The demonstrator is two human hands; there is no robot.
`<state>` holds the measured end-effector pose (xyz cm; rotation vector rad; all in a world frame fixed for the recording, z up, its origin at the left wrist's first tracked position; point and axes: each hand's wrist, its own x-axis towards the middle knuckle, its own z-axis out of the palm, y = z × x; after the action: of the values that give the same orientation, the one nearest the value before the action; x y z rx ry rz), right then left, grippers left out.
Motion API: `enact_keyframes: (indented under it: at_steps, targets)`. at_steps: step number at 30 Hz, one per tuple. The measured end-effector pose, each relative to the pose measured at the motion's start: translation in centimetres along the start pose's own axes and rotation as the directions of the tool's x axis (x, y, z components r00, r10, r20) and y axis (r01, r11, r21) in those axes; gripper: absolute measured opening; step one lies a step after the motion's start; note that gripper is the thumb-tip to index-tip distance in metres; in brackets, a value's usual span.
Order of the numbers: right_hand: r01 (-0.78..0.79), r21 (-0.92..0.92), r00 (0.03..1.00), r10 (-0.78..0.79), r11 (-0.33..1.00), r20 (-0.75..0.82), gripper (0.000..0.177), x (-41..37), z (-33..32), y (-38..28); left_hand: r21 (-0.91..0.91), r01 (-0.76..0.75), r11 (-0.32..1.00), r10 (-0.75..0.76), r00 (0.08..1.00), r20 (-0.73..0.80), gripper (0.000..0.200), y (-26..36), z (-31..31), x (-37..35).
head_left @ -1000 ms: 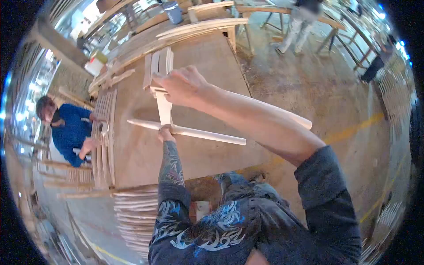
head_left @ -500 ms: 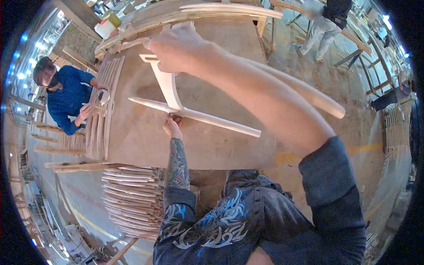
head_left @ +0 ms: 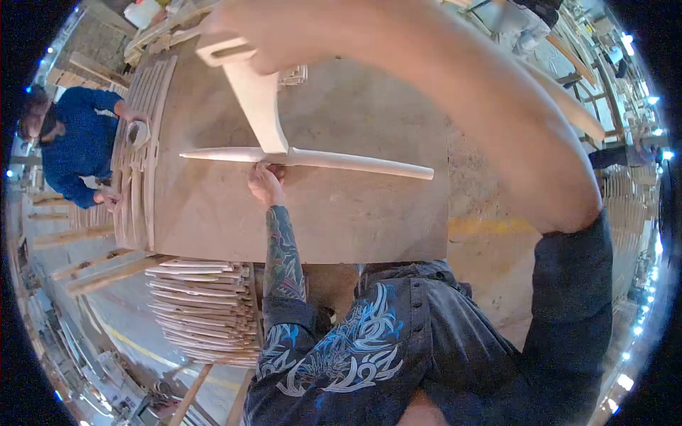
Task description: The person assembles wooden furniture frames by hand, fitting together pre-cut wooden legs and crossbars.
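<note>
**Item 1: slotted upright** (head_left: 257, 99). Pale flat wooden piece with a slot at its upper end. It stands over the workbench (head_left: 355, 220) at 12 o'clock from your chest, and its lower end meets Item 2.

**Item 2: tapered rail** (head_left: 334, 160). Long rounded stick lying crosswise from 9 to 3 o'clock. It is joined to the foot of the upright and sits just above the bench top.

**Item 3: your right hand** (head_left: 284, 32). At 12 o'clock, fingers wrapped closed around the upright's slotted end.

**Item 4: your left hand** (head_left: 264, 183). At 6 o'clock from the joint, fingers bunched narrow with the tips against it. Whether they pinch or only steady it cannot be told.

**Item 5: surroundings.** A row of curved slats (head_left: 138, 177) lies along the bench's 9 o'clock edge. A stacked bundle of slats (head_left: 206, 305) sits below the bench at 7 o'clock. A co-worker in blue (head_left: 78, 142) stands at 9 o'clock, well apart.

**Step in hand, as judged:** you are seating the upright against the rail at their joint.

**What the next move calls for:** keep the joint braced from below and press along the upright's own line, so the rail does not twist.
</note>
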<state>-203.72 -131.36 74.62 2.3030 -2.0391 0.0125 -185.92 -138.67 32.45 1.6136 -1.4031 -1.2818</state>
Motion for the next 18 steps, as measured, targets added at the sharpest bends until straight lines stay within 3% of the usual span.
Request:
enact_keyframes:
  at_steps: [1, 3, 5, 6, 8, 10, 11, 13, 17, 18]
  targets:
    - [0.021, -0.001, 1.000, -0.021, 1.000, 0.018, 0.036, 0.3, 0.0, 0.0, 0.258, -0.143, 0.956, 0.166, 0.984, -0.071, 0.044, -0.5, 0.0, 0.2]
    - [0.054, -0.002, 0.997, -0.054, 0.999, 0.048, 0.037, 0.8, 0.0, 0.2, 0.013, -0.417, 0.909, 0.415, 0.901, -0.129, 0.049, 4.2, -0.7, -2.0]
    - [0.081, 0.005, 0.994, -0.081, 0.997, 0.076, 0.038, 1.1, -0.1, 0.1, -0.462, -0.585, 0.666, 0.670, 0.742, 0.027, 0.056, 9.8, -0.6, -3.8]
    - [0.103, 0.013, 0.991, -0.104, 0.995, 0.087, 0.038, 1.1, 0.2, -0.5, -0.326, -0.679, 0.658, 0.730, 0.681, 0.055, 0.055, 13.0, -0.8, -5.0]
    - [0.126, 0.025, 0.986, -0.128, 0.992, 0.109, 0.039, 1.9, 0.4, -0.6, -0.171, -0.751, 0.638, 0.769, 0.631, 0.100, 0.056, 16.4, -0.9, -4.8]
    - [0.158, 0.037, 0.979, -0.162, 0.987, 0.121, 0.040, 2.7, 0.4, -0.9, -0.415, -0.325, 0.850, 0.455, 0.849, 0.268, 0.048, 16.9, 0.3, -2.6]
    - [0.167, 0.043, 0.977, -0.171, 0.985, 0.129, 0.040, 2.9, 0.4, -1.0, -0.412, -0.312, 0.856, 0.443, 0.854, 0.274, 0.048, 16.7, 1.0, -2.5]
    - [0.189, 0.057, 0.970, -0.195, 0.980, 0.143, 0.041, 4.0, 0.6, -0.6, -0.551, -0.502, 0.667, 0.588, 0.809, -0.025, 0.035, 16.1, 2.6, -2.4]
    - [0.224, 0.090, 0.959, -0.236, 0.970, 0.154, 0.043, 5.5, 1.0, 0.3, -0.606, -0.486, 0.629, 0.559, 0.825, -0.082, 0.032, 14.1, 4.2, -1.5]
    - [0.248, 0.107, 0.956, -0.261, 0.963, 0.135, 0.043, 6.0, 0.8, 0.4, -0.540, -0.567, 0.622, 0.579, 0.797, -0.171, 0.031, 13.5, 3.4, -1.0]
